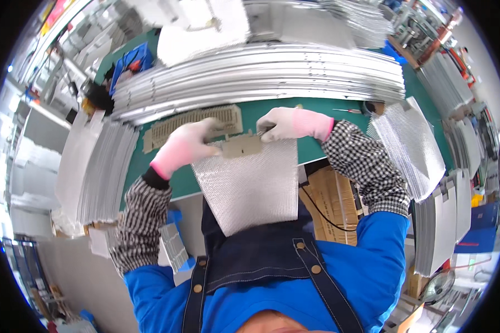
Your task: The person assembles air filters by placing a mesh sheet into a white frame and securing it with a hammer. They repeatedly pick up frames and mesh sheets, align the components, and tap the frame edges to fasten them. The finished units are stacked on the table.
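A silver, finely textured mesh sheet (251,186) hangs over the front edge of the green bench in front of my body. Along its far edge lies a small grey-beige plate (242,146) with a slot in it. My left hand (188,145), in a white and pink glove, is at the plate's left end, thumb and fingers spread apart. At the right end, my right hand (292,123) has its fingers curled in a pinch on the plate's corner; the fingertips are partly hidden. Just beyond my left hand lies a long beige slotted frame (166,126).
A long stack of silver panels (261,75) spans the back of the green bench (316,105). Panel stacks stand left (103,172) and mesh sheets (411,147) right. A screwdriver (347,110) lies near the panels. Blue bin (132,65) at back left; cardboard box (330,202) below.
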